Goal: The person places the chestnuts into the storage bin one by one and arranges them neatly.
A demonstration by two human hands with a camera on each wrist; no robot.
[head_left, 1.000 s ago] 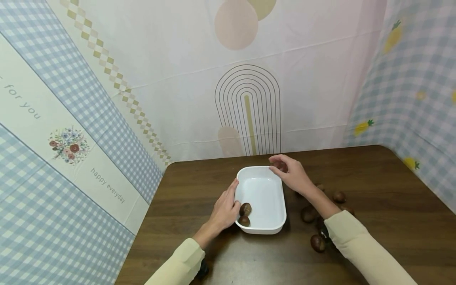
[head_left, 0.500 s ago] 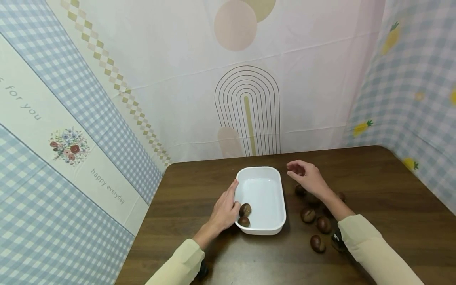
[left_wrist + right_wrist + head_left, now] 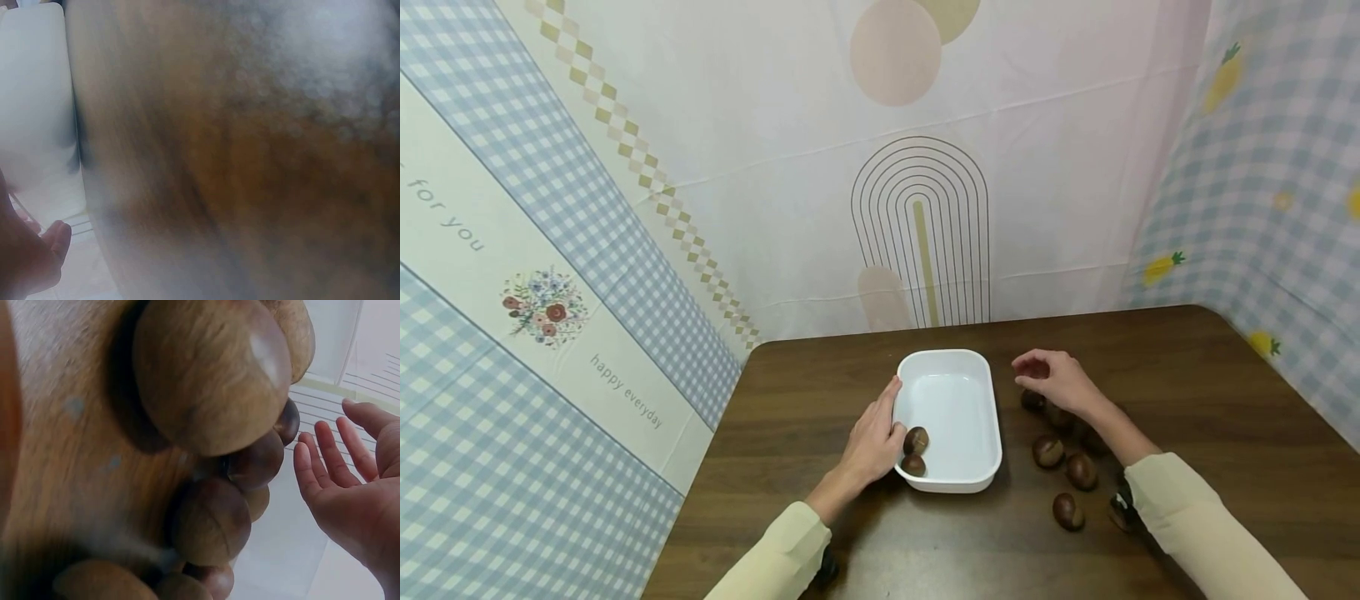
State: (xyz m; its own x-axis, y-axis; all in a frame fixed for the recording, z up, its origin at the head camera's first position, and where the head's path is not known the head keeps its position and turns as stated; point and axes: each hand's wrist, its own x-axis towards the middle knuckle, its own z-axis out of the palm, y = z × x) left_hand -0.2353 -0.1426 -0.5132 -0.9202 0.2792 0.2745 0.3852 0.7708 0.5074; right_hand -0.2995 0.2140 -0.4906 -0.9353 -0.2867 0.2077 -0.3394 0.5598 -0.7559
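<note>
Head view, upper half: pale backdrop cloth point(image 3: 775, 217) with printed arches; blue gingham cloth point(image 3: 467, 450) down the left edge. Lower half: dark wood-grain desk point(image 3: 940, 550). White dish point(image 3: 958, 425) sits on the desk, just below centre of frame. Cream sleeves enter from the bottom edge, left sleeve point(image 3: 775, 550) and right sleeve point(image 3: 1210, 529).

Left hand point(image 3: 872, 435) is against the dish's left side; fingers extended along the wall, thumb at the rim. Left wrist view is blurred, contact detail unclear.

Right hand point(image 3: 1062, 383) is right of the dish, over the upper part of the chestnut group. Grip: fingers gently bent, thumb well apart, nothing held; right wrist view shows the palm bare.

Chestnuts: two in the dish point(image 3: 916, 442), touching, lower left corner. Loose chestnuts point(image 3: 1048, 451) lie on the desk, right of centre, some partly hidden by the right forearm; exact count unclear.
</note>
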